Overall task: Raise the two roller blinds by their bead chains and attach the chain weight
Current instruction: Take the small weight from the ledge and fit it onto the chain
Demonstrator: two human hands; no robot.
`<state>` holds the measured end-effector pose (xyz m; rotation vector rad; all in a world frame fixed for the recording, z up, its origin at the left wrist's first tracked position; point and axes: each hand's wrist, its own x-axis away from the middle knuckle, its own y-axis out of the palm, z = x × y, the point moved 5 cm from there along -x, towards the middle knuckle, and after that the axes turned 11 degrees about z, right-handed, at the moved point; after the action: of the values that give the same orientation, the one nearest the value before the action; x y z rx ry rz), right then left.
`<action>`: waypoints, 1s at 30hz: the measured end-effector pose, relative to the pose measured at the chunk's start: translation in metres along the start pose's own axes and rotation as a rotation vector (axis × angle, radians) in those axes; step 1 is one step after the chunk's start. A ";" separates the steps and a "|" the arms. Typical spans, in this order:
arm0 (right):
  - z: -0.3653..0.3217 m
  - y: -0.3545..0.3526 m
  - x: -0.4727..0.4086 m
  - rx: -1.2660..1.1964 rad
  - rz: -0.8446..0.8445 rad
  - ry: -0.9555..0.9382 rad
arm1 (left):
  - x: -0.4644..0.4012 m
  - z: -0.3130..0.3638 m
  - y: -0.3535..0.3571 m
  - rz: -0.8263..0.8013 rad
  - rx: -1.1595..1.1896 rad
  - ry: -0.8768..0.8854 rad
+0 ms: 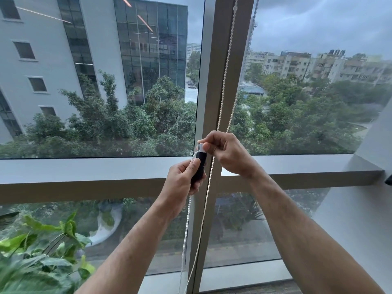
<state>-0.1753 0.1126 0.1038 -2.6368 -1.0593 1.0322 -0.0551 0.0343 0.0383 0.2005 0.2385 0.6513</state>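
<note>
A white bead chain (pixel 225 68) hangs in two strands down the grey window post (pixel 212 81) and runs on toward the floor below my hands. My left hand (pixel 180 183) is closed around a black chain weight (pixel 199 168) held upright in front of the post. The weight has a white cap (pixel 201 147) at its top. My right hand (pixel 224 151) pinches that white cap and the chain strands from the right. A second, darker chain (pixel 255 9) hangs at the top right. No blind fabric is in view.
A grey window sill (pixel 84 175) crosses the frame at hand height. A green leafy plant (pixel 40 253) stands at the lower left. A grey wall (pixel 373 187) angles in on the right. Carpet shows at the bottom edge.
</note>
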 end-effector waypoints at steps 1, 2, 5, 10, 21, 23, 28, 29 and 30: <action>0.000 -0.001 0.000 -0.013 -0.010 0.000 | 0.000 0.001 0.000 0.006 -0.009 0.005; 0.000 -0.002 -0.001 -0.021 -0.023 0.001 | 0.001 0.002 0.001 0.013 -0.018 0.012; 0.000 -0.004 -0.003 -0.030 -0.056 0.004 | 0.001 0.006 0.001 0.037 -0.048 0.042; -0.009 -0.005 -0.005 -0.050 -0.067 -0.017 | 0.002 0.016 0.003 0.068 -0.080 0.097; -0.005 0.003 0.014 0.166 0.120 -0.071 | -0.001 0.004 0.005 0.056 -0.023 0.041; -0.008 0.006 0.021 0.240 0.194 -0.151 | 0.000 -0.002 0.005 0.060 -0.006 0.015; -0.005 0.009 0.048 0.321 0.524 -0.203 | 0.000 -0.020 -0.002 0.083 -0.054 -0.002; -0.001 0.007 0.053 0.295 0.603 -0.158 | 0.000 -0.023 -0.003 0.083 -0.062 -0.006; 0.005 0.006 0.058 0.245 0.648 -0.084 | 0.000 -0.026 -0.004 0.083 -0.071 -0.009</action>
<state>-0.1449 0.1452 0.0657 -2.7868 -0.0418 1.2799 -0.0600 0.0342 0.0124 0.1460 0.1986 0.7396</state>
